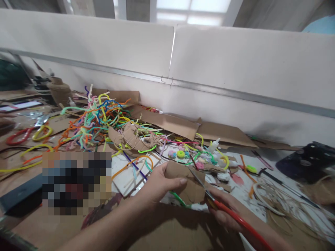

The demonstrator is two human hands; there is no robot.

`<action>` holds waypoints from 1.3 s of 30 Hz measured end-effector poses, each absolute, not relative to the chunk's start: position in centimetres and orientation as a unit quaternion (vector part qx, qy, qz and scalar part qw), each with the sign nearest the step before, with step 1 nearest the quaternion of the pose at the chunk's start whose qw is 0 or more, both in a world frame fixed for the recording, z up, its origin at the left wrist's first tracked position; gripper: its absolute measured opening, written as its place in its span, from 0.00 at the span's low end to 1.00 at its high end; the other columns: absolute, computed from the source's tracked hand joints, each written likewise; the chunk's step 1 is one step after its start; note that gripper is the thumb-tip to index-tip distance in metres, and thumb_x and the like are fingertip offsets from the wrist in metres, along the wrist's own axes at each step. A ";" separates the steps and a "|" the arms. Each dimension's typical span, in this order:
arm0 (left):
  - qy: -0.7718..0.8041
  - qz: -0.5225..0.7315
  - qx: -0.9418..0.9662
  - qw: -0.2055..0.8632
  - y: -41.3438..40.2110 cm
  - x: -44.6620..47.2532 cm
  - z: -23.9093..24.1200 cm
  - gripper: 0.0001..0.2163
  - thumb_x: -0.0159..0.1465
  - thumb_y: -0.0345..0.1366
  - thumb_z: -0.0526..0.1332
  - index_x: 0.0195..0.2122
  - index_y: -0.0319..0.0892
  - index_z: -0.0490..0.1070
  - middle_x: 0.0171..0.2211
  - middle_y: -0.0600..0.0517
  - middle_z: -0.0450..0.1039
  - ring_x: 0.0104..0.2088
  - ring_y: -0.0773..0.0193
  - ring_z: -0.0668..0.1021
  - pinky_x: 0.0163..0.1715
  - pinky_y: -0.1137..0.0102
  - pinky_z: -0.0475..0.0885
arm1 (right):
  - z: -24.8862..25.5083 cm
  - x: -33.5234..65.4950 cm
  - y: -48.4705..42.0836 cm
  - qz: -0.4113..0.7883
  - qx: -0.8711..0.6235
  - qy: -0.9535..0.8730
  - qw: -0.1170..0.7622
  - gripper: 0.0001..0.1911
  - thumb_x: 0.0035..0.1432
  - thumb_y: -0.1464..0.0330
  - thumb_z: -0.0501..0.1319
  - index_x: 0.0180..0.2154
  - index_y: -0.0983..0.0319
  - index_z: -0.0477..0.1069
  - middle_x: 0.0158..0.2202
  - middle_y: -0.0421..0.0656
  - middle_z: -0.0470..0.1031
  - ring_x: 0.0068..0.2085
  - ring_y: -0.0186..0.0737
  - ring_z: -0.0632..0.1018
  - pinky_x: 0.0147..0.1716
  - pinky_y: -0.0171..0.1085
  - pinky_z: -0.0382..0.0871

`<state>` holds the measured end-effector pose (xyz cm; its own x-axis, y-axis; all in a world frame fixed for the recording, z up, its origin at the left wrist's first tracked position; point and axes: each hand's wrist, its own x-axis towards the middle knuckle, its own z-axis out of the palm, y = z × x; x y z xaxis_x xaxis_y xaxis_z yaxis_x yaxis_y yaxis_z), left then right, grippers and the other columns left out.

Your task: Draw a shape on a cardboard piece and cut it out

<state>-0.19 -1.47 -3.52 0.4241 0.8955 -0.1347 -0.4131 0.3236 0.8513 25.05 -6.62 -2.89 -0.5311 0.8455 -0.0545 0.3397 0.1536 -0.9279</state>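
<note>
My left hand (159,183) pinches a small piece of brown cardboard (187,184), thumb on top and fingers behind it. My right hand (225,209) grips red-handled scissors (230,212); their blades (199,179) lie open across the cardboard's right edge. A green pipe cleaner (179,199) runs under the piece. Both hands hover over a larger cardboard sheet (172,230) at the near edge.
A tangled heap of coloured pipe cleaners (96,118) lies at the back left, beside cardboard scraps (167,122). A white glue bottle (214,144), pompoms (180,153) and a white board (131,174) sit mid-table. A black device (306,162) and coiled cord (277,198) lie at right. White partition walls (235,69) stand behind.
</note>
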 end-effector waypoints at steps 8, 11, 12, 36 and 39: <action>0.335 0.454 0.376 0.735 -2.8 0.8 -3.5 0.23 0.46 0.39 0.80 0.40 0.39 0.75 0.35 0.48 0.80 0.32 0.61 0.79 0.34 0.68 0.73 | -1.9 24.2 -7.8 0.515 -0.416 -0.705 0.253 0.43 0.61 0.34 0.59 0.66 0.52 0.72 0.34 0.44 0.85 0.34 0.52 0.85 0.40 0.45 0.82; 0.331 0.462 0.373 0.733 -2.9 0.9 -3.6 0.22 0.47 0.39 0.79 0.40 0.39 0.75 0.35 0.48 0.80 0.33 0.60 0.79 0.35 0.68 0.73 | -2.0 23.8 -7.7 0.508 -0.409 -0.709 0.268 0.45 0.60 0.33 0.59 0.68 0.53 0.71 0.36 0.46 0.86 0.42 0.57 0.86 0.47 0.49 0.82; 0.330 0.464 0.373 0.732 -3.0 0.9 -3.7 0.22 0.48 0.39 0.79 0.40 0.39 0.75 0.35 0.47 0.80 0.33 0.60 0.80 0.36 0.67 0.73 | -2.2 23.7 -7.5 0.503 -0.406 -0.712 0.275 0.45 0.60 0.33 0.58 0.69 0.52 0.70 0.40 0.47 0.87 0.46 0.60 0.86 0.51 0.52 0.80; 0.290 0.428 0.316 0.796 -2.7 0.8 -4.6 0.22 0.48 0.38 0.80 0.43 0.38 0.79 0.38 0.43 0.83 0.35 0.58 0.82 0.37 0.68 0.76 | -3.9 24.4 -7.3 0.524 -0.422 -0.681 0.290 0.38 0.62 0.38 0.61 0.66 0.47 0.74 0.58 0.47 0.83 0.58 0.63 0.81 0.58 0.52 0.76; 0.291 0.429 0.311 0.797 -2.9 1.0 -4.5 0.24 0.47 0.39 0.80 0.44 0.38 0.79 0.41 0.42 0.83 0.36 0.57 0.82 0.38 0.67 0.77 | -3.6 24.2 -7.7 0.535 -0.419 -0.671 0.296 0.40 0.62 0.37 0.61 0.68 0.47 0.72 0.55 0.48 0.85 0.55 0.63 0.83 0.51 0.51 0.80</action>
